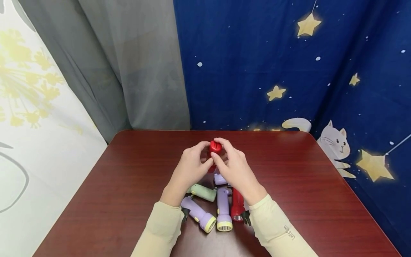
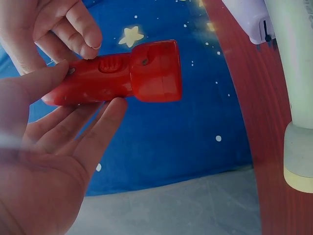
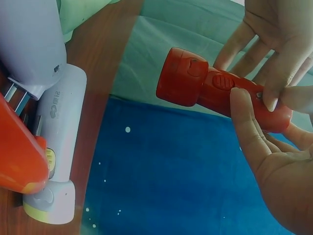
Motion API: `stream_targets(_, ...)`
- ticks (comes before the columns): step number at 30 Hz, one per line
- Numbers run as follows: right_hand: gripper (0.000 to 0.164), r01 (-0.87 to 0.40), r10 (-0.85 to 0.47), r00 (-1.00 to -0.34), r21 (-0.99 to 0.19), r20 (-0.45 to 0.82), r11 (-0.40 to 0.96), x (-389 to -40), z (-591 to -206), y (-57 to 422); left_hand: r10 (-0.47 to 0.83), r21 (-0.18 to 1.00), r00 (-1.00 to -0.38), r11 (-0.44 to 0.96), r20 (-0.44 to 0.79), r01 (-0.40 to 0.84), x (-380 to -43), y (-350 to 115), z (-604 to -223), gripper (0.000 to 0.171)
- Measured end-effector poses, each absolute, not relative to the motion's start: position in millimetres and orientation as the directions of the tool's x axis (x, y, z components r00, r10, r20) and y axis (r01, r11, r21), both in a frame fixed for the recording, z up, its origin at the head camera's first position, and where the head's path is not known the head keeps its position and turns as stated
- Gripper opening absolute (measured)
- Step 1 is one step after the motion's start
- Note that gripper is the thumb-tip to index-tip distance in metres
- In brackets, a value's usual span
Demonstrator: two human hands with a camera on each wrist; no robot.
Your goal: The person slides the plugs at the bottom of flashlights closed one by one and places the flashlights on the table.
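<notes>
Head: both grips (image 1: 191, 163) (image 1: 237, 165) around red flashlight (image 1: 216, 147)

The left forearm (image 1: 157, 230) and the right forearm (image 1: 282, 230) are extended forward and angled inward toward the red flashlight (image 1: 216, 147). The left wrist (image 1: 171, 192) and the right wrist (image 1: 255, 192) are held apart, on the near side of the flashlight. It is gripped between thumb and fingers by the left hand (image 1: 192, 164) and the right hand (image 1: 236, 164) from opposite sides. The thumbs are positioned close together on its near side.
</notes>
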State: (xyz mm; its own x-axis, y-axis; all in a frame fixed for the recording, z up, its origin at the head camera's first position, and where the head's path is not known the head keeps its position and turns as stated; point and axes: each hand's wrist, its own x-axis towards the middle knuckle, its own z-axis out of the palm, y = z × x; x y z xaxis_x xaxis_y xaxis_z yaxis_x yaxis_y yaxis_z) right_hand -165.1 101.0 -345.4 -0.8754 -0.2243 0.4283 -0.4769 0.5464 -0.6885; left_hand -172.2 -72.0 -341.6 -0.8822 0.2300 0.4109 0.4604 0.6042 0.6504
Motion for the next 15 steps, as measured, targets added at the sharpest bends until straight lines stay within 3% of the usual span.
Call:
stream_targets(10,0.041,-0.48,-0.217,-0.872,-0.686,0.438,0.547,-163.6,-344.2,100.8,0.233,0.645,-0.885,0.614,0.402,0.455,-170.2,-70.6,-340.1,0.04)
stream_targets(15,0.036,-0.491,-0.231,-0.867,-0.677,0.442,0.548,-164.3,-343.6,101.7,0.265,0.576,-0.858,0.65,0.44,0.496,-169.1,-70.8,-341.0,0.037)
